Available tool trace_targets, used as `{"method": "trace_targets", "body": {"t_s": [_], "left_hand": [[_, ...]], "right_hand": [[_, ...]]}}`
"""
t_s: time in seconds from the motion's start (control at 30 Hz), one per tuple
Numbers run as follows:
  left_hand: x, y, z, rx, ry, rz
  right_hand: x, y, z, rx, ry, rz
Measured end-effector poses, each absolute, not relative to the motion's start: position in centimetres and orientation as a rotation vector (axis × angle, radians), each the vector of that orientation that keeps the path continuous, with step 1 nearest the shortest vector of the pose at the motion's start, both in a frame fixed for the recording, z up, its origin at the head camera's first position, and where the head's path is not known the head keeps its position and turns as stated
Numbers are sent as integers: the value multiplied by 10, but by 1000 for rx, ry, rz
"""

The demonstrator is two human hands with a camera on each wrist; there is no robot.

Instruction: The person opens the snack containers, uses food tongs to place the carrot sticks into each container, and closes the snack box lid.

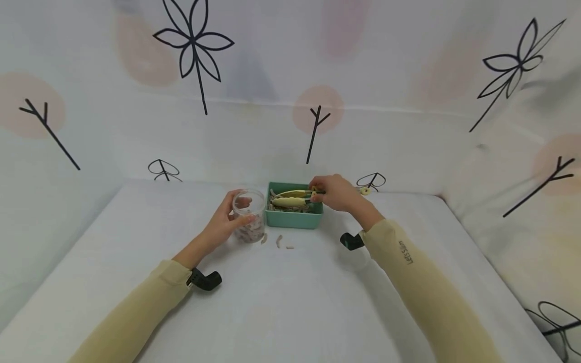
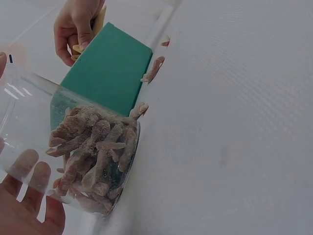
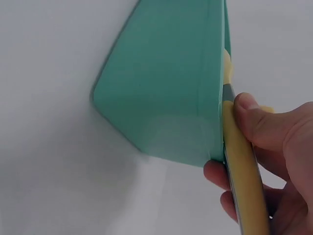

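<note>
Tongs [image 1: 290, 202]: right fingers [image 3: 216, 175] gripping, across right rim of box [image 1: 294, 220] | jar [image 1: 252, 229]: left fingers [image 2: 38, 180] around | wide table [image 1: 286, 302] in front

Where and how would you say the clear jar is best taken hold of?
I would grip the clear jar round its side wall, coming from the left, much as the left hand does: it stands upright, its wall is round, and the green box sits close on its right.
</note>
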State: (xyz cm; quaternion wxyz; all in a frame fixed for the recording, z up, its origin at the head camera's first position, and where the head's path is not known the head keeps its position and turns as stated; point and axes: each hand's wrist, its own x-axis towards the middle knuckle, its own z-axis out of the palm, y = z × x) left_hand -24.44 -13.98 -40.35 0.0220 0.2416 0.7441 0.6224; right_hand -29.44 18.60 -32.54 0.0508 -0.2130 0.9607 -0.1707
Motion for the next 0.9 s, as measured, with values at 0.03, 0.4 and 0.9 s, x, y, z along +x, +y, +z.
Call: {"method": "trace_targets", "body": {"t_s": [0.03,0.4,0.9], "left_hand": [[-244,-140,-403,747,2302,1929],[-245,-138,-401,720,2316,1917],[-243,-140,-401,720,2305,1910]], "right_hand": [[-294,186,-326,-633,2935,-526],[-290,195,-323,-606,2952,-604],[-279,215,-308,-561,2923,-917]]}}
